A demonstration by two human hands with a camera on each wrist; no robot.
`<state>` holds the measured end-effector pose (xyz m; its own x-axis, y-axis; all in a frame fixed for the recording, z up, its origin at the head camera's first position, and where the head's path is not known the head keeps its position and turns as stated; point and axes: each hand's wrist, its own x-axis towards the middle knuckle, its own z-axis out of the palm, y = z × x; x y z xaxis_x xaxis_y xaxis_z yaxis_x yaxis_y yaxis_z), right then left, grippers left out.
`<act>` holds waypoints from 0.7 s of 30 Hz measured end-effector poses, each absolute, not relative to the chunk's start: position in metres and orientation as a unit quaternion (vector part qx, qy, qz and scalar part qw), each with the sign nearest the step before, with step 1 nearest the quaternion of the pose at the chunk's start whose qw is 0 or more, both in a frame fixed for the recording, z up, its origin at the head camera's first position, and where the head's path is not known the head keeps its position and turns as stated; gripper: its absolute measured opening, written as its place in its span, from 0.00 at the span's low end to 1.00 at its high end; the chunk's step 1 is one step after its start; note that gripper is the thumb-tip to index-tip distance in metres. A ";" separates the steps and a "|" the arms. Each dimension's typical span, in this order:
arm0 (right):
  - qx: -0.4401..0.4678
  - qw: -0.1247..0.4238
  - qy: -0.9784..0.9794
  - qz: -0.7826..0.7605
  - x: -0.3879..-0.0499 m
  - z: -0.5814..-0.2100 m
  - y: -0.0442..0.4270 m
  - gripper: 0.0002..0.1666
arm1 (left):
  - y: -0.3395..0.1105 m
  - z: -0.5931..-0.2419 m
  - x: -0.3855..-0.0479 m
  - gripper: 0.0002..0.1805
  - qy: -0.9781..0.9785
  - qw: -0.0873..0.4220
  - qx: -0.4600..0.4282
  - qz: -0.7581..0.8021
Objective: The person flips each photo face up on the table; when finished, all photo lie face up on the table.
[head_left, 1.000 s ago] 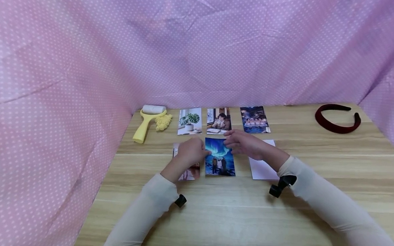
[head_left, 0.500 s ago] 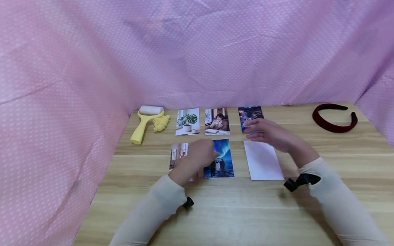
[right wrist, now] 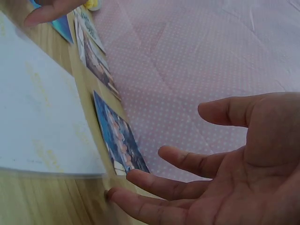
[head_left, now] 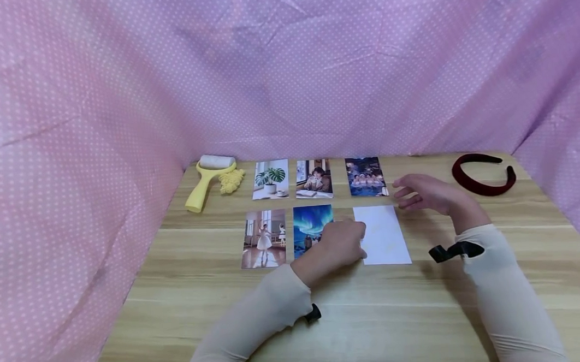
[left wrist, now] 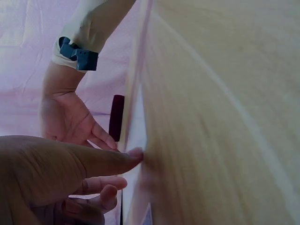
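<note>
My left hand point(head_left: 334, 247) is at the left edge of a face-down white photo card point(head_left: 383, 236), with the thumb reaching to that edge and the fingers bent beside it. It partly covers the aurora photo card point(head_left: 311, 223). My right hand point(head_left: 427, 194) is just right of the white card's far corner, fingers apart and holding nothing. A ballerina photo card point(head_left: 263, 238) lies at the left of this near row. Behind are a plant photo card point(head_left: 271, 179), a reader photo card point(head_left: 314, 178) and a bathers photo card point(head_left: 366, 177).
A yellow-handled lint roller point(head_left: 206, 182) and a piece of fluffy yellow material point(head_left: 231, 181) lie at the back left. A dark red headband point(head_left: 482, 184) lies at the back right. A pink dotted cloth point(head_left: 285, 83) rises behind the wooden table point(head_left: 376, 318).
My left hand has moved right from the aurora card to the white card's edge, uncovering the ballerina card. My right hand has left the aurora card, moving right past the bathers card.
</note>
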<state>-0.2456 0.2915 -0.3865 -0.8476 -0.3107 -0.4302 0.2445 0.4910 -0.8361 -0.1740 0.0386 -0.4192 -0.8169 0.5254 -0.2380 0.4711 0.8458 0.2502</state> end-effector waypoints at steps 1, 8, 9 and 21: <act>-0.018 0.278 0.816 -0.507 -0.246 -0.388 0.292 0.39 | 0.039 -0.421 -0.174 0.18 0.949 0.151 0.262 0.090; -0.030 0.301 0.790 -0.533 -0.251 -0.396 0.295 0.37 | 0.035 -0.422 -0.177 0.19 0.948 0.154 0.260 0.099; -0.029 0.308 0.785 -0.537 -0.253 -0.397 0.295 0.36 | 0.035 -0.422 -0.177 0.19 0.948 0.157 0.258 0.099; -0.024 0.316 0.753 -0.576 -0.260 -0.393 0.291 0.32 | 0.034 -0.418 -0.182 0.19 0.940 0.194 0.252 0.125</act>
<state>-0.2597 0.2911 -0.3929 -0.7990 -0.4003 -0.4487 0.3286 0.3342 -0.8834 -0.1822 0.0336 -0.4182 -0.7975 0.5221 -0.3023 0.4248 0.8418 0.3331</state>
